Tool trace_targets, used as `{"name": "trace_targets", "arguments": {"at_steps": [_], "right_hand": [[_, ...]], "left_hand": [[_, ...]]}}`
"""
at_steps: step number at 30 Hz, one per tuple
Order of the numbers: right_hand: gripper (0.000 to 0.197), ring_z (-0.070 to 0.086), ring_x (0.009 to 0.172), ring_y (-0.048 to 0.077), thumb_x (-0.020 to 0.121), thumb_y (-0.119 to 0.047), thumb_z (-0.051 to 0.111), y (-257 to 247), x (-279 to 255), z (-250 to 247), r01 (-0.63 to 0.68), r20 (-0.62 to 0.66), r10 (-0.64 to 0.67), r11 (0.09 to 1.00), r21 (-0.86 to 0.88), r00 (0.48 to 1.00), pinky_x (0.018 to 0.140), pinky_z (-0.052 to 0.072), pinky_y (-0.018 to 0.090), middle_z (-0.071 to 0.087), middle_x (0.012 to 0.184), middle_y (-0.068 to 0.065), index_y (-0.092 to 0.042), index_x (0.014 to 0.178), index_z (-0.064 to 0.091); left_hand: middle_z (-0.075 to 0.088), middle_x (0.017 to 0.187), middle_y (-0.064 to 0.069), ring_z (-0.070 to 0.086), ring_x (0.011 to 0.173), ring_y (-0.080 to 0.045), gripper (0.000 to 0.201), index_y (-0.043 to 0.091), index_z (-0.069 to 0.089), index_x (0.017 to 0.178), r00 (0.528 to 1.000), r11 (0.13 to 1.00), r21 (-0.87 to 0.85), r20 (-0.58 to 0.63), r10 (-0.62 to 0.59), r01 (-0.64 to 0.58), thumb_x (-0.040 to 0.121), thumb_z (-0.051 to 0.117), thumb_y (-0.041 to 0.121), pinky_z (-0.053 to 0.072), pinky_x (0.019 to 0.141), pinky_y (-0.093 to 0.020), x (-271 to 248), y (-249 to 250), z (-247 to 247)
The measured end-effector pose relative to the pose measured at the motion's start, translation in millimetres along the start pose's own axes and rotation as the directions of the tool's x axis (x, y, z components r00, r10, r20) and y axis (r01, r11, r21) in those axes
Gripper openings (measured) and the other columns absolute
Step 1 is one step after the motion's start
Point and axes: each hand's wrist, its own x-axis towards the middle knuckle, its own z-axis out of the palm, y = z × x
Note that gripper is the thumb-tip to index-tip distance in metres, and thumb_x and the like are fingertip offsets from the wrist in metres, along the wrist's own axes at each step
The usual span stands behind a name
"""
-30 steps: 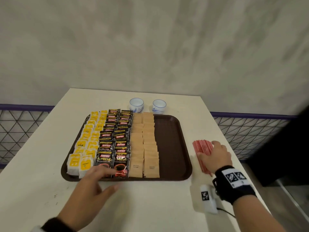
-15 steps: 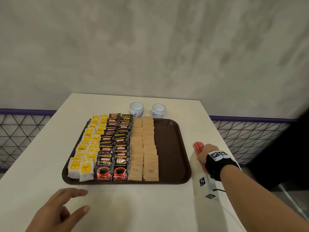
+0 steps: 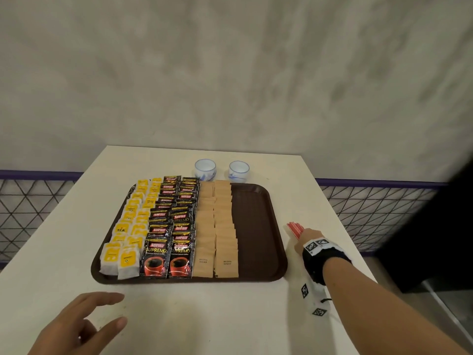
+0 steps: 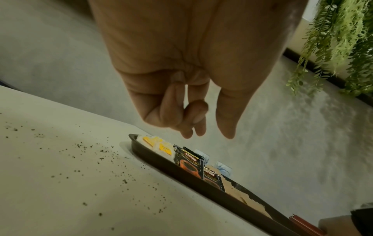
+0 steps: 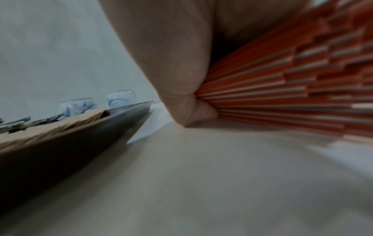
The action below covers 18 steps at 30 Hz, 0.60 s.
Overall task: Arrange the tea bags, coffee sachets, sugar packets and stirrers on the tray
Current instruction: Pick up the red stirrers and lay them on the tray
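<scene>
Stirrers (image 3: 295, 229), flat on the desk (image 3: 204, 316) right of the tray (image 3: 256, 226) a second ago, are now bunched in the right hand (image 3: 305, 242), ready for the tray's bare strip, while the left hand (image 3: 82, 324) has withdrawn, relaxed and empty.

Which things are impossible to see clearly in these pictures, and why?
- Right hand fingers: head view, hidden behind the hand itself.
- Stirrers: head view, near ends covered by the hand; their number is unreadable.
- Cups: right wrist view, blurred.
- Tea bags lettering: head view, too small.
</scene>
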Motion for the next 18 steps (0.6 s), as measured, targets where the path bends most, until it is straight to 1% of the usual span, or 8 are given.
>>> {"name": "trace_targets", "arguments": {"at_steps": [2, 4, 5, 9, 11, 13, 15, 18], "right_hand": [[0.019, 0.06, 0.087, 0.023, 0.095, -0.018, 0.052, 2.2, -3.5, 2.3, 0.007, 0.005, -0.007, 1.0, -0.013, 1.0, 0.085, 0.049, 0.028, 0.065, 0.108, 0.008, -0.008, 0.11, 0.059], [0.022, 0.063, 0.093, 0.022, 0.095, -0.02, 0.052, 5.5, -5.7, 1.4, -0.006, 0.017, 0.006, 1.0, -0.011, 1.0, 0.085, 0.049, 0.028, 0.065, 0.111, 0.007, -0.009, 0.113, 0.059], [0.023, 0.062, 0.09, 0.021, 0.096, -0.022, 0.052, 7.6, -6.4, 0.2, -0.015, 0.018, 0.015, 1.0, 0.015, 1.0, 0.082, 0.048, 0.027, 0.064, 0.108, 0.007, -0.009, 0.113, 0.059], [0.018, 0.048, 0.059, 0.012, 0.095, -0.027, 0.053, 25.0, -11.1, -5.1, -0.042, 0.014, 0.039, 0.956, 0.29, 0.999, 0.055, 0.038, 0.021, 0.052, 0.073, 0.0, -0.009, 0.094, 0.052], [0.016, 0.055, 0.057, 0.016, 0.094, -0.02, 0.053, 35.8, -13.7, -5.8, -0.08, 0.083, 0.04, 0.819, 0.568, 0.996, 0.051, 0.042, 0.022, 0.06, 0.07, 0.006, -0.005, 0.091, 0.052], [0.009, 0.061, 0.056, 0.026, 0.091, -0.008, 0.052, 45.2, -12.5, -4.7, -0.097, 0.129, -0.008, 0.617, 0.781, 0.992, 0.055, 0.051, 0.031, 0.066, 0.068, 0.014, 0.0, 0.093, 0.054], [0.006, 0.058, 0.054, 0.027, 0.087, 0.0, 0.05, 53.4, -9.5, -4.1, -0.048, 0.089, -0.053, 0.529, 0.848, 0.995, 0.057, 0.051, 0.033, 0.061, 0.064, 0.015, -0.001, 0.093, 0.052], [0.021, 0.055, 0.06, 0.026, 0.086, 0.0, 0.055, 59.5, -10.2, -7.4, 0.025, 0.015, -0.098, 0.39, 0.921, 0.995, 0.065, 0.049, 0.036, 0.058, 0.07, 0.013, -0.009, 0.104, 0.052]], "left_hand": [[0.06, 0.089, 0.024, 0.045, 0.029, -0.008, 0.056, 0.053, 0.061, 0.078, 1.0, 1.0, -0.002, 0.003, 0.002, -0.002, 0.059, 0.085, 0.006, 0.035, 0.04, -0.017, -0.1, -5.5, -1.1], [0.061, 0.083, 0.024, 0.043, 0.028, -0.008, 0.054, 0.052, 0.062, 0.077, 1.0, 1.0, 0.011, 0.025, 0.015, -0.015, 0.058, 0.085, 0.006, 0.034, 0.038, -0.015, -1.1, -8.6, -5.0], [0.06, 0.077, 0.025, 0.042, 0.027, -0.008, 0.052, 0.051, 0.062, 0.076, 0.999, 1.0, -0.007, 0.046, 0.008, -0.007, 0.058, 0.085, 0.008, 0.033, 0.038, -0.012, -1.1, -9.7, -7.3], [0.059, 0.086, 0.022, 0.043, 0.027, -0.01, 0.025, 0.056, 0.062, 0.08, 0.999, 0.999, -0.045, 0.045, 0.015, -0.013, 0.063, 0.076, 0.044, 0.036, 0.034, -0.022, -1.9, -15.4, -12.9], [0.059, 0.085, 0.02, 0.043, 0.027, -0.01, 0.029, 0.053, 0.062, 0.081, 0.999, 0.998, -0.065, 0.03, 0.014, -0.012, 0.052, 0.066, 0.057, 0.036, 0.035, -0.025, -0.7, -22.3, -12.2], [0.06, 0.08, 0.019, 0.044, 0.028, -0.01, 0.03, 0.053, 0.062, 0.081, 1.0, 0.998, -0.064, 0.029, 0.004, -0.003, 0.052, 0.065, 0.06, 0.036, 0.035, -0.026, -1.4, -23.6, -10.1], [0.061, 0.08, 0.018, 0.046, 0.029, -0.01, 0.02, 0.054, 0.062, 0.081, 0.999, 0.998, -0.056, 0.032, 0.0, 0.002, 0.062, 0.069, 0.052, 0.037, 0.035, -0.027, -1.0, -25.5, -8.1], [0.063, 0.074, 0.013, 0.046, 0.029, -0.012, 0.024, 0.052, 0.063, 0.083, 0.999, 0.999, -0.038, 0.039, -0.017, 0.019, 0.061, 0.071, 0.049, 0.037, 0.034, -0.026, -1.8, -31.9, -6.4]]}}
